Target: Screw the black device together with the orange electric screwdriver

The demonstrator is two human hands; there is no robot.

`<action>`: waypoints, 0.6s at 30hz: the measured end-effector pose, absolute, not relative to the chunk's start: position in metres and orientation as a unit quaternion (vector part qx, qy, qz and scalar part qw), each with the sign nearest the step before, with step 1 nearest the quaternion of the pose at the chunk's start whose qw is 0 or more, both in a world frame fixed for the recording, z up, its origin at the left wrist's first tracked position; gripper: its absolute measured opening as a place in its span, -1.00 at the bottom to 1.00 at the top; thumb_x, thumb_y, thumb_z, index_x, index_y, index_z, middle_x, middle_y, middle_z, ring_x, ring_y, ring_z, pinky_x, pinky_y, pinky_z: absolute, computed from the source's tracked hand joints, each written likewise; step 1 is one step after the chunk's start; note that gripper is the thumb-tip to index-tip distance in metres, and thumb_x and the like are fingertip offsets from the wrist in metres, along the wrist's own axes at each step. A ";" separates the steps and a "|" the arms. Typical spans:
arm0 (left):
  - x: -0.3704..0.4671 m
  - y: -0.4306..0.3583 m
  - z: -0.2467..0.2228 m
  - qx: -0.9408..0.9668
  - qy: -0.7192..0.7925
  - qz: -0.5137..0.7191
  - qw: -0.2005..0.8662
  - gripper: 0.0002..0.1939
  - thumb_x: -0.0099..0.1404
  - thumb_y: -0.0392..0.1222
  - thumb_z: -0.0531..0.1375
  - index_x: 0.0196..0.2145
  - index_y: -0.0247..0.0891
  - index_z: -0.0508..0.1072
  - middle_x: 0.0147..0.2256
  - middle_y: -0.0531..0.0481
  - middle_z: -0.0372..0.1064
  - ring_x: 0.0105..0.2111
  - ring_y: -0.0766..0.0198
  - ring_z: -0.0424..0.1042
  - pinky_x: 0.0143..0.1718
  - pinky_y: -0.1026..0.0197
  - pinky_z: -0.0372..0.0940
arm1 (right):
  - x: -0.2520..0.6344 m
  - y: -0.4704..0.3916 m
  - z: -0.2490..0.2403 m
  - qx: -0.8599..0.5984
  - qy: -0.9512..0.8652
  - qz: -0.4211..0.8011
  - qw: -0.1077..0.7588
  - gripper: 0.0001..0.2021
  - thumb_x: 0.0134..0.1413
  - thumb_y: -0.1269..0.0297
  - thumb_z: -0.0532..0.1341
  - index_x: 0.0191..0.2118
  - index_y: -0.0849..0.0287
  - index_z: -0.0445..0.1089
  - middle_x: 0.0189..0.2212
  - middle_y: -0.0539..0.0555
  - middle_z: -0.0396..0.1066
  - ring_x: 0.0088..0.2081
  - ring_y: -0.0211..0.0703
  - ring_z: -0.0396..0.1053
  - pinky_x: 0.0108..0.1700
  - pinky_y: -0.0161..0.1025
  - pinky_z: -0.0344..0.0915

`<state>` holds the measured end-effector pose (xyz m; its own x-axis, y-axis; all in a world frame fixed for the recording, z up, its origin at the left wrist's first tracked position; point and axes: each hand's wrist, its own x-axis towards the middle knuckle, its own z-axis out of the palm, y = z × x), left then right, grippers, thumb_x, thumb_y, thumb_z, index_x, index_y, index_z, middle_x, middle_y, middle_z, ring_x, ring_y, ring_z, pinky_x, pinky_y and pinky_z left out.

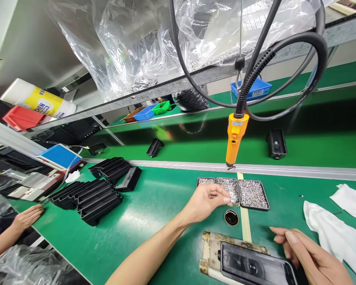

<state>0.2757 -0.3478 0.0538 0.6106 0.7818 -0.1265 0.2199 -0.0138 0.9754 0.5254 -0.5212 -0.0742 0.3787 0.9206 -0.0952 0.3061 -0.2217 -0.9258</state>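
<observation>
Reaching left hand (206,202), fingers pinched at middle screw tray (229,189), grip contents not discernible. Right hand (310,253) open, resting on black part (255,265) in fixture (210,249). Green tabletop (160,206); yellow screwdriver (235,136) hanging above.

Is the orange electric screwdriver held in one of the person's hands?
No, the orange electric screwdriver hangs alone on its black cable above the green bench, while the left hand reaches to the small metal screw trays.

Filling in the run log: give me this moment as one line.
left hand: pinching at middle screw tray | right hand: on black part in fixture | electric screwdriver: hanging
</observation>
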 end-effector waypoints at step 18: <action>0.248 -0.423 0.079 0.937 0.206 0.116 0.257 -0.85 0.46 -0.28 0.22 -0.10 -0.18 0.59 -0.04 -0.09 0.39 0.01 0.08 0.29 0.03 -0.02 0.31 | 0.514 -0.518 -0.037 -0.697 -0.462 0.326 0.440 -0.48 0.25 -0.29 0.16 -0.07 0.02 0.61 -0.31 0.02 0.50 -0.34 -0.20 0.43 -0.27 -0.36 0.40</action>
<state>0.2485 -0.4227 0.0793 0.8885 0.4449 0.1125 0.3255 -0.7837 0.5291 0.5142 -0.5180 -0.0370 0.3599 0.9318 -0.0480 0.3581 -0.1854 -0.9151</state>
